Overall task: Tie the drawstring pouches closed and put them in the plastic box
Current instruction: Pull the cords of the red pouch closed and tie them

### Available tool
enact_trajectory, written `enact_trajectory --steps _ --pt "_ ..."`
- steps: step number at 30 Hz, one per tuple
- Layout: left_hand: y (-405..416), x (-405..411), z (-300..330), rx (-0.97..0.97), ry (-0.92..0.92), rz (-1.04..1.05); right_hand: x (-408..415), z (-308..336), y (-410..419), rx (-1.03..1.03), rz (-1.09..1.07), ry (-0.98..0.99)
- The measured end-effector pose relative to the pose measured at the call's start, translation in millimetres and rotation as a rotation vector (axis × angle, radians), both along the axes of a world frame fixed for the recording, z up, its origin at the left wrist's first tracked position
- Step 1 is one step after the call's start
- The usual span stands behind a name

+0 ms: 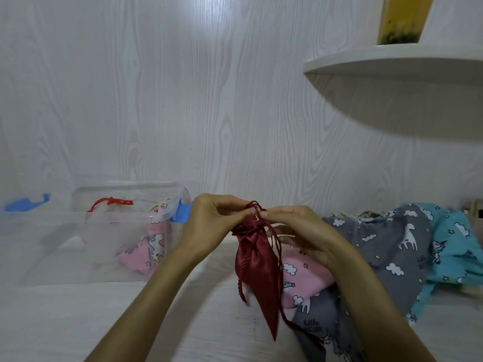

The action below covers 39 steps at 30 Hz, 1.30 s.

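A dark red satin pouch hangs in the air above the table, its neck gathered. My left hand and my right hand both pinch its dark red cord at the top, fingertips almost meeting. Loose cord ends trail down beside the pouch. The clear plastic box stands to the left, apart from my hands. Inside it lie a pink unicorn pouch and a pale pouch tied with a red cord.
To the right lie more unicorn-print pouches: pink, grey and teal. A white curved shelf juts from the wall at upper right. Blue clips mark the box lid at the left.
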<state>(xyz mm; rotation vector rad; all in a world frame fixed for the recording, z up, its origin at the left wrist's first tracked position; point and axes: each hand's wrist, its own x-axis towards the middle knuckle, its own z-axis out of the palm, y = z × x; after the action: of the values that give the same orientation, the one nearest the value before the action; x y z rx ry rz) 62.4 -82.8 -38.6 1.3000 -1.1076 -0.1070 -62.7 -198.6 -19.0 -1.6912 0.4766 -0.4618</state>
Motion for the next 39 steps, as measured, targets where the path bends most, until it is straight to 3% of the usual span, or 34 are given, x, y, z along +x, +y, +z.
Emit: enact_trajectory --steps 1,4,6,12,14,17,18,23,25,30,34,39 --pt "-0.4 -0.3 -0.4 0.018 0.007 -0.008 0.8 0.2 1.1 -0.116 -0.087 -0.028" --pt "-1.1 -2.1 -1.3 0.047 0.055 -0.032 3.4 -2.6 -1.9 -0.824 -0.518 -0.025" --pt "-1.2 -1.6 -0.2 0.049 0.090 -0.033 -2.0 -1.7 -7.5 -1.007 -0.678 -0.007" --pt "2.3 5.2 1.0 0.080 0.087 -0.029 -32.6 -0.4 -41.1 -0.899 -0.962 0.002" --pt "4.2 10.3 -0.7 0.096 0.092 -0.028 -48.5 -3.7 -55.5 -0.817 -0.952 0.185" --pt "7.1 17.2 -1.0 0.112 0.094 -0.039 -62.8 0.9 -63.1 -0.753 -0.676 0.624" --pt "7.5 18.2 -0.7 0.112 0.104 -0.049 -61.8 5.7 -60.3 -0.762 -0.615 0.651" --pt "6.2 14.9 -1.5 0.120 0.122 -0.079 -36.9 29.0 -13.5 -0.729 -0.228 0.192" --pt "6.0 13.6 -1.1 0.121 0.133 -0.090 -24.4 25.6 -1.2 -0.787 -0.137 0.217" --pt "4.6 12.9 -1.9 0.135 0.109 -0.097 -1.8 5.0 4.0 -0.903 -0.224 0.263" --pt "2.1 9.8 -0.4 0.137 0.150 -0.086 -5.1 4.7 -2.0 -0.765 -0.172 0.192" --pt "3.0 14.0 2.0 0.314 0.213 -0.104 -19.2 17.3 -7.2 -0.523 -0.043 0.118"
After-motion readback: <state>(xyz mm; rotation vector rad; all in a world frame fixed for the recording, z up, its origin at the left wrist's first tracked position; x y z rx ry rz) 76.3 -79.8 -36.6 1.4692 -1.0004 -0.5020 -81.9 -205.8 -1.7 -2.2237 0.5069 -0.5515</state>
